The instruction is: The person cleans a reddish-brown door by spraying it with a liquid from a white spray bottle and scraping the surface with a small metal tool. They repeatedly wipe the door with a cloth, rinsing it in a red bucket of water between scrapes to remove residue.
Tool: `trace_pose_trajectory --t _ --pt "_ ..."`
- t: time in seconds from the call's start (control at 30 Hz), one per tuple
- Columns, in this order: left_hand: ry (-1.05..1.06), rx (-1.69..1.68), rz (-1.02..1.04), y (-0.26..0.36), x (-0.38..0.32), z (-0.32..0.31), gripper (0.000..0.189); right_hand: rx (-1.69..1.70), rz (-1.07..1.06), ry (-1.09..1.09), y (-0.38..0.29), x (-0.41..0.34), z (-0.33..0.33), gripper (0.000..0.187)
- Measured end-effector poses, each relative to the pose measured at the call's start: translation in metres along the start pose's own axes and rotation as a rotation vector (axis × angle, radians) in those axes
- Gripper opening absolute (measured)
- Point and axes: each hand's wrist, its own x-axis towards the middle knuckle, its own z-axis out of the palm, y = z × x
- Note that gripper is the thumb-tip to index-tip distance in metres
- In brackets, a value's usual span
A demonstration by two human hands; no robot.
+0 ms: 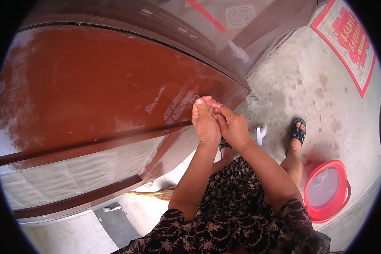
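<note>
My two hands meet in the middle of the view, in front of a glossy red-brown panel (92, 82) that looks like a door leaf. My left hand (206, 123) has its thumb up and is closed on a small, thin, clear piece (194, 99), whose material I cannot tell. The fingers of my right hand (233, 125) touch my left hand at its right side; whether they also grip the piece is hidden. Pale streaks (177, 108) mark the panel just left of my hands.
A red plastic basin (343, 193) with cloudy water stands on the concrete floor at the right. A white object (260, 133) lies near my foot. A broom's bristles (165, 193) show below the panel. A sheer curtain (222, 47) hangs above; a red-bordered poster (346, 44) is at the upper right.
</note>
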Motion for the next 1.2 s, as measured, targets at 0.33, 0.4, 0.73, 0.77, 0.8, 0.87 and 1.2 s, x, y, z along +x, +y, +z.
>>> trace_pose_trajectory --t 0.33,0.4,0.73,0.77,0.8,0.87,1.2 --pt "-0.035 -0.052 0.015 0.009 0.003 0.003 0.030 -0.011 -0.049 -0.030 -0.009 0.005 -0.005 0.022" --pt "0.016 -0.044 -0.028 -0.003 0.002 0.004 0.030 -0.040 0.016 -0.044 -0.004 0.004 -0.008 0.022" --pt "-0.019 -0.017 0.018 0.005 0.000 0.016 0.031 -0.010 -0.024 -0.006 -0.006 0.006 -0.011 0.020" --pt "-0.006 -0.029 0.016 0.005 -0.002 0.020 0.030 0.003 -0.009 -0.018 -0.008 0.006 -0.015 0.020" --pt "-0.002 -0.045 0.016 0.006 0.000 0.024 0.030 0.013 0.001 -0.022 -0.011 0.009 -0.016 0.020" --pt "-0.008 -0.081 0.001 0.001 0.002 0.018 0.029 -0.024 -0.006 -0.029 -0.006 0.009 -0.014 0.020" --pt "0.018 -0.119 -0.017 -0.007 -0.001 0.022 0.029 -0.091 -0.050 -0.011 -0.003 0.009 -0.020 0.015"
